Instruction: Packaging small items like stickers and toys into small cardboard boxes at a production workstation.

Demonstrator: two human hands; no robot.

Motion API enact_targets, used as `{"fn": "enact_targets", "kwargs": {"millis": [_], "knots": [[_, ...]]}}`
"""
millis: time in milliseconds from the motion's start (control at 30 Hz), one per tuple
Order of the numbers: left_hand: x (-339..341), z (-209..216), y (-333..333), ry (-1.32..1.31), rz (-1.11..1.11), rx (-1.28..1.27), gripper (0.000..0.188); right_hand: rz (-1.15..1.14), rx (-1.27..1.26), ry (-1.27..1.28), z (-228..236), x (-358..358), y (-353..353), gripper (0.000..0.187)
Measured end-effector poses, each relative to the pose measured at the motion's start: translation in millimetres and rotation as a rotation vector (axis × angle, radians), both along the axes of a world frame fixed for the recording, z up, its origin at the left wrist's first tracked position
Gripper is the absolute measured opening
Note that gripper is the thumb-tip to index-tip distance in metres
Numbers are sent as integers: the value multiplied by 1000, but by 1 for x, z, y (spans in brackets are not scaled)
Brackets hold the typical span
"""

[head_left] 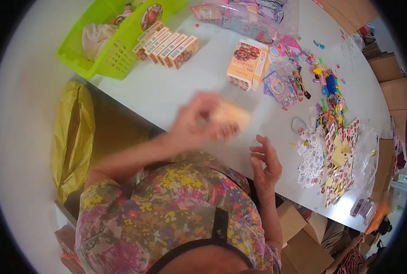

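My left hand [192, 119] is closed around a small orange-yellow box [231, 119], held over the table's front edge; both are smeared by motion. Beside it, my right hand [267, 164] holds nothing, its fingers apart and slightly curled near the table edge. Farther back stand an orange and white carton [246, 61] and, to its left, a row of small printed boxes [169, 45] set side by side. Right of the carton lies a purple card packet [282, 87].
A green plastic basket [116, 57] with a cloth stands at the back left. On the right lie colourful trinkets [330, 84], white paper pieces [311, 157] and sticker sheets [338, 173]. A clear bin [258, 23] of packets is behind. A yellow bag [71, 141] hangs left.
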State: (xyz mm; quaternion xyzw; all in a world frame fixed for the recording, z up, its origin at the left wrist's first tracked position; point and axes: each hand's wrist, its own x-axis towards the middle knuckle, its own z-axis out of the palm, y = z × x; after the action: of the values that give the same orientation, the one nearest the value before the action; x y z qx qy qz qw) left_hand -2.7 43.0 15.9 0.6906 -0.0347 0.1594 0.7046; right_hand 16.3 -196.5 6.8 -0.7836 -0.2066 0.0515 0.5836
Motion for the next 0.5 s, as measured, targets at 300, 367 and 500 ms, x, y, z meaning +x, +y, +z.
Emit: {"fn": "enact_targets", "kwargs": {"millis": [300, 367, 500], "knots": [[119, -8, 111, -315, 439, 1107, 32, -25, -90, -139, -34, 19, -5, 33], [123, -9, 117, -201, 499, 1550, 29, -45, -107, -188, -34, 19, -2, 31], [117, -1, 114, -238, 625, 1650, 29, -16, -195, -324, -22, 33, 1, 25]]}}
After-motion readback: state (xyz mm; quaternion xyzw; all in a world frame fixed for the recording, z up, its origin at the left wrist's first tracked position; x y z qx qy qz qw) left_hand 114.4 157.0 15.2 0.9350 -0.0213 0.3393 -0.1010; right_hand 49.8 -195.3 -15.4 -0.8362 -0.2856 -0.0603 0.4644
